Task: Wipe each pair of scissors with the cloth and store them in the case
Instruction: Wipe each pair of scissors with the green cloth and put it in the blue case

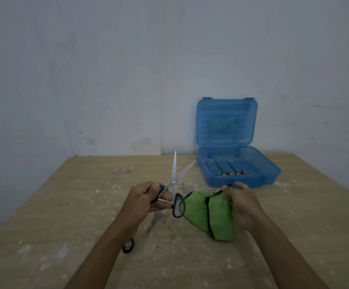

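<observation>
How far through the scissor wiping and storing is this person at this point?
Partly through, it seems. The open blue case already holds what look like several stored scissors with coloured handles. The left hand holds an open pair of scissors, blades up; the right hand grips the green cloth, apart from them. A dark handle loop beside the left arm suggests another pair remains.

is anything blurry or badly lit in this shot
Head view: dim, bluish light throughout; the scissors in the left hand show motion blur on one blade; the right hand on the green cloth is soft; the wide lens bends the table edges.
</observation>
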